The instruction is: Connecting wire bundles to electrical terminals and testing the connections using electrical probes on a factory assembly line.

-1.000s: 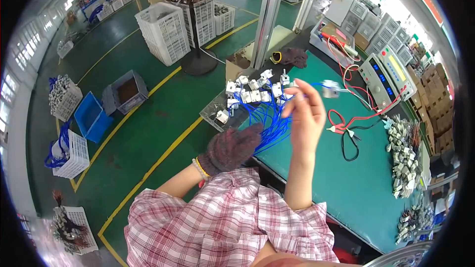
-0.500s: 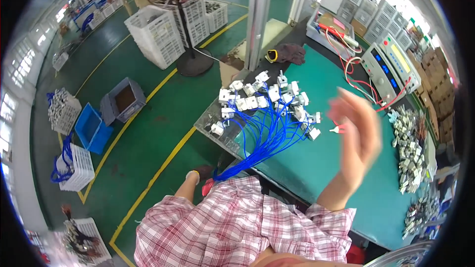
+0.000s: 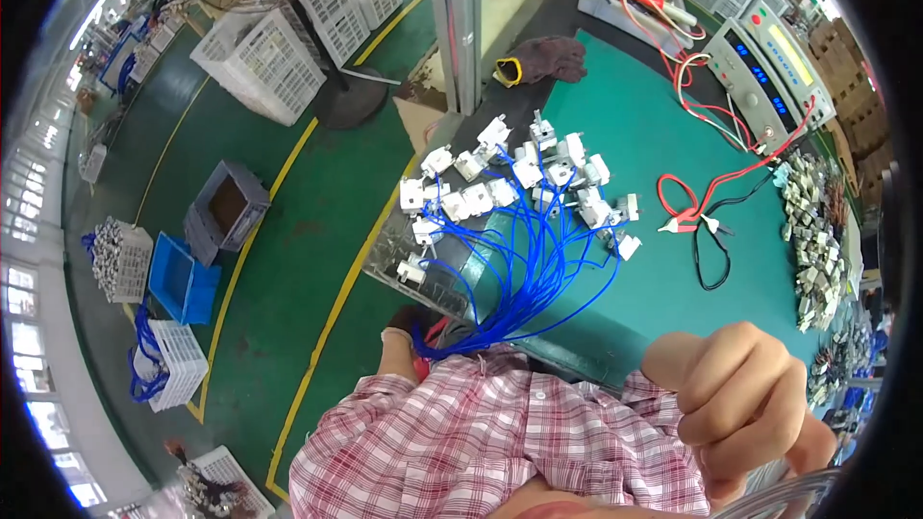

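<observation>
A fan of blue wires [image 3: 538, 279], tipped with several small white block-shaped parts [image 3: 476, 199], lies across the table's left corner. The wires gather into a bundle at the near edge. There my left hand [image 3: 411, 321], in a dark glove with a light cuff, closes on the bundle; its fingers are mostly hidden. My bare right hand [image 3: 745, 404] is raised close to me at the lower right, away from the wires. Its fingers are curled tightly, and whatever they may hold is out of sight.
Red leads with clips [image 3: 681, 224] and a black lead [image 3: 711, 279] lie on the green mat [image 3: 625, 106], running to a bench instrument [image 3: 766, 77]. A dark glove [image 3: 543, 61] rests beside the metal post [image 3: 459, 29]. Parts are heaped at right [image 3: 812, 240]; crates [image 3: 183, 279] stand on the floor.
My right hand has come from above the mat down toward me, its fingers curling in. The clips and leads it partly covered now show. The whole view has shifted slightly.
</observation>
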Available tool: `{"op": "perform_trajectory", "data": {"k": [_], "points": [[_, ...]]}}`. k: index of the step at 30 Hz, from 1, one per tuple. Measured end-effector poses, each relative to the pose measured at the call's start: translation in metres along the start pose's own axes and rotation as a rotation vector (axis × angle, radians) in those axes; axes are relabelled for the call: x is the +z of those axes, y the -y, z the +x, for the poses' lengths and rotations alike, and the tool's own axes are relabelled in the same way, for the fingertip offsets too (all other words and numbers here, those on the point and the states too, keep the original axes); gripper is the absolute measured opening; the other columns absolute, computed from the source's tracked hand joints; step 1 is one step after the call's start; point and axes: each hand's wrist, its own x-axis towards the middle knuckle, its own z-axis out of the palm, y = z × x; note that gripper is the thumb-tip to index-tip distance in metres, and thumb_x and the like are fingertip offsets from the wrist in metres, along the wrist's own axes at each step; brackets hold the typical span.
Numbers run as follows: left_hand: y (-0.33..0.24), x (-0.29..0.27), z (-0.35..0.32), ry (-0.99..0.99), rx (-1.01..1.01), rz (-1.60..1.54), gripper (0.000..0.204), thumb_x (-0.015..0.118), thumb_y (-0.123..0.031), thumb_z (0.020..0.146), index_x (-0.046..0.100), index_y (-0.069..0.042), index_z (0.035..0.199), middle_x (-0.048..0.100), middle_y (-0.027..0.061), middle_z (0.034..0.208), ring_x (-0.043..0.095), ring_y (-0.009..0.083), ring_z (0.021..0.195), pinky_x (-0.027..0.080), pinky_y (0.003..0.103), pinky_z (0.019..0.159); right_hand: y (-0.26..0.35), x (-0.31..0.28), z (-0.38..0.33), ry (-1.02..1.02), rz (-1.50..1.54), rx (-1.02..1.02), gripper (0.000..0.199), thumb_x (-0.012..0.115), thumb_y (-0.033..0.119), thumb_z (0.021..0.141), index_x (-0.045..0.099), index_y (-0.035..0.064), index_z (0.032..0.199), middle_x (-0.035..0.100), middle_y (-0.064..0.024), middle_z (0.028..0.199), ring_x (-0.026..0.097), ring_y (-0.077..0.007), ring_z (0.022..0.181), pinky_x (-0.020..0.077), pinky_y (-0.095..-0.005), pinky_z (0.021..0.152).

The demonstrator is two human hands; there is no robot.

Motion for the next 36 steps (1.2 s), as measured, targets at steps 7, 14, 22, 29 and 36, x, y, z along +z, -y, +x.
{"op": "perform_trajectory", "data": {"k": [7,14,22,29,36], "points": [[0.137,-0.035,-0.090,-1.014,-0.592,-1.326,0.022,0.063,-0.030,0.080,0.056,-0.010,0.072,0.050,0.0039,0.063,0.049,0.0196,0.053,0.041,0.035,0.051,-0.001,-0.003,0.009,0.042,0.355,0.142,0.042,0.069,-0.003,0.073,0.052,-0.0004,0.111,0.057,-0.0068,0.056,0.047,-0.0125,0.036,0.0292,-0.0210,0.031],[-0.044,-0.333,-0.097,-1.380,-0.524,-1.030,0.028,0.059,-0.026,0.089,0.052,-0.008,0.109,0.046,-0.0005,0.065,0.045,0.0107,0.048,0.037,0.026,0.042,0.031,0.015,-0.003,0.027,0.049,0.454,0.037,0.065,0.029,0.088,0.049,0.0275,0.122,0.048,-0.0036,0.057,0.037,-0.0094,0.033,0.0296,-0.0222,0.031],[-0.142,-0.404,-0.096,-1.385,-0.049,-0.796,0.036,0.057,-0.025,0.092,0.050,-0.006,0.123,0.047,-0.0001,0.065,0.045,0.0087,0.047,0.036,0.025,0.039,0.008,-0.001,0.006,0.215,-0.376,0.825,0.013,0.057,-0.002,0.082,0.066,-0.0016,0.091,0.068,-0.0085,0.084,0.062,-0.0156,0.071,0.0476,-0.0232,0.061],[-0.200,-0.437,-0.085,-0.890,0.389,-0.639,0.036,0.062,-0.018,0.088,0.054,-0.004,0.120,0.059,0.0037,0.077,0.056,0.0137,0.058,0.046,0.028,0.053,-0.048,-0.003,0.000,-0.063,-0.293,0.889,0.033,0.052,0.010,0.094,0.051,-0.0004,0.125,0.062,-0.0103,0.111,0.062,-0.0131,0.086,0.0484,-0.0234,0.070],[-0.269,-0.454,-0.060,-0.809,0.710,-0.038,0.047,0.063,-0.010,0.084,0.050,0.000,0.127,0.065,0.0137,0.097,0.065,0.0242,0.079,0.051,0.034,0.073,-0.020,-0.035,-0.005,-0.269,-0.245,0.724,0.027,0.042,0.005,0.090,0.055,-0.0064,0.111,0.065,-0.0175,0.105,0.064,-0.0197,0.090,0.0522,-0.0314,0.076]]}}
